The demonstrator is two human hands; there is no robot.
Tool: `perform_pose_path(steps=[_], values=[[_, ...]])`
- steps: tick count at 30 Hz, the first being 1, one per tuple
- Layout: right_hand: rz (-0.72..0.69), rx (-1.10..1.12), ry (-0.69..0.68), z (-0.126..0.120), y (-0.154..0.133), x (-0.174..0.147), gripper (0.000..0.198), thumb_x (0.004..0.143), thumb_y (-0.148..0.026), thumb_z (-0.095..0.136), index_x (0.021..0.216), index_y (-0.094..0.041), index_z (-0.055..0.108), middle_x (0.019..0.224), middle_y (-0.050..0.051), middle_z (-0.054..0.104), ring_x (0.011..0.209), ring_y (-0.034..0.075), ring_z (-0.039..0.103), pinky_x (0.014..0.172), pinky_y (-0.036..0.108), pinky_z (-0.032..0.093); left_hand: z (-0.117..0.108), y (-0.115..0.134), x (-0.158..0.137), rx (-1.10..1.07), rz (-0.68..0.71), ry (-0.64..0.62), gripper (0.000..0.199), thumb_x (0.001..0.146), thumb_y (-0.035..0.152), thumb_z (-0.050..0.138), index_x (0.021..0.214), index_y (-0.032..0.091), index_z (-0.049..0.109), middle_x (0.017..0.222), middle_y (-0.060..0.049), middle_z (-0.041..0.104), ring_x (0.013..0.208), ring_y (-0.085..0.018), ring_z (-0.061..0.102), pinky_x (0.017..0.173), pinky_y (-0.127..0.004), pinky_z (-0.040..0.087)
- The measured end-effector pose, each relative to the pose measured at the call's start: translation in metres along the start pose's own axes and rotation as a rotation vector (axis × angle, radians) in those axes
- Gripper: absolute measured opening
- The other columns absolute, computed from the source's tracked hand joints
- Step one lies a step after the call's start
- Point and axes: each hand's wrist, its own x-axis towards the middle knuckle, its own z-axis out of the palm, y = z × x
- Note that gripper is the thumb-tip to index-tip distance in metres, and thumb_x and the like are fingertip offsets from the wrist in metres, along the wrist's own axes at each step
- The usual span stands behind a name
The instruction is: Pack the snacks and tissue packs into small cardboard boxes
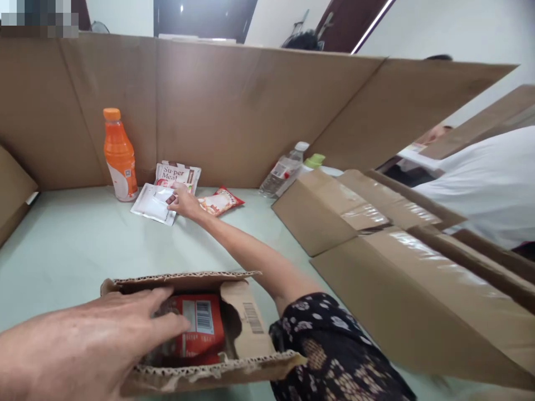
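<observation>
My left hand (pixel 100 334) lies over the near left side of an open cardboard box (pixel 254 334), its fingers apart above the opening. Inside the box is a red package (pixel 209 326) with a barcode label, partly covered by that hand. My right hand (pixel 184 201) reaches to the far side of the table, its fingers closed on the right edge of a white pouch (pixel 152 205). Behind this pouch leans another one marked "Su-per Meal" (pixel 179 171). A red and white snack packet (pixel 219 201) lies just right of my right hand.
An orange bottle (pixel 119 156) stands left of the pouches. A clear bottle (pixel 282 170) leans near a green-capped container (pixel 314 161). Cardboard panels (pixel 234 111) wall the back; cardboard boxes (pixel 397 295) line the right. Beyond them is a person in white (pixel 493 178).
</observation>
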Motion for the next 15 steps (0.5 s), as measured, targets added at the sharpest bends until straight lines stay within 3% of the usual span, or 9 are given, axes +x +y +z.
perform_pose_path(steps=[2, 5, 8, 10, 12, 15], values=[[0.018, -0.009, -0.029, 0.009, -0.001, 0.005, 0.034, 0.085, -0.027, 0.073, 0.118, -0.020, 0.066, 0.113, 0.007, 0.075, 0.103, 0.024, 0.069, 0.089, 0.034, 0.054, -0.006, 0.004, 0.007, -0.044, -0.052, -0.029, 0.069, 0.075, 0.036, 0.077, 0.142, 0.041, 0.061, 0.138, -0.002, 0.070, 0.112, -0.030, 0.074, 0.086, -0.034, 0.064], [0.007, -0.052, -0.004, 0.014, -0.006, 0.004, 0.045, 0.087, -0.026, 0.070, 0.130, -0.019, 0.060, 0.133, 0.011, 0.069, 0.123, 0.028, 0.061, 0.104, 0.040, 0.049, -0.010, 0.013, 0.019, -0.090, -0.166, -0.100, 0.066, 0.077, 0.047, 0.077, 0.140, 0.039, 0.063, 0.137, -0.004, 0.071, 0.113, -0.032, 0.074, 0.085, -0.038, 0.064], [-0.009, -0.109, 0.059, 0.010, -0.014, 0.001, 0.062, 0.087, -0.028, 0.070, 0.144, -0.014, 0.050, 0.155, 0.020, 0.050, 0.146, 0.034, 0.040, 0.120, 0.049, 0.035, -0.008, 0.020, 0.029, -0.047, -0.216, -0.111, 0.072, 0.073, 0.053, 0.078, 0.141, 0.036, 0.062, 0.136, -0.008, 0.069, 0.127, -0.039, 0.065, 0.095, -0.048, 0.061], [-0.001, -0.131, 0.079, 0.006, -0.022, 0.001, 0.065, 0.085, -0.026, 0.073, 0.143, -0.011, 0.051, 0.158, 0.024, 0.046, 0.150, 0.038, 0.033, 0.123, 0.053, 0.029, -0.007, 0.022, 0.033, 0.008, -0.210, -0.109, 0.079, 0.071, 0.055, 0.079, 0.143, 0.030, 0.061, 0.135, -0.012, 0.069, 0.135, -0.043, 0.058, 0.104, -0.055, 0.056], [0.016, -0.129, 0.076, 0.002, -0.028, 0.003, 0.063, 0.081, -0.024, 0.078, 0.137, -0.009, 0.056, 0.152, 0.026, 0.051, 0.147, 0.040, 0.037, 0.123, 0.054, 0.028, -0.005, 0.025, 0.034, 0.044, -0.215, -0.117, 0.077, 0.070, 0.056, 0.079, 0.140, 0.026, 0.063, 0.131, -0.014, 0.070, 0.136, -0.044, 0.057, 0.107, -0.057, 0.054], [0.027, -0.078, 0.027, -0.003, -0.034, 0.004, 0.054, 0.076, -0.025, 0.084, 0.124, -0.009, 0.066, 0.139, 0.024, 0.062, 0.133, 0.037, 0.053, 0.117, 0.049, 0.037, -0.004, 0.031, 0.032, 0.096, -0.226, -0.129, 0.054, 0.073, 0.043, 0.078, 0.124, 0.025, 0.071, 0.117, -0.011, 0.074, 0.119, -0.039, 0.066, 0.096, -0.050, 0.059]])
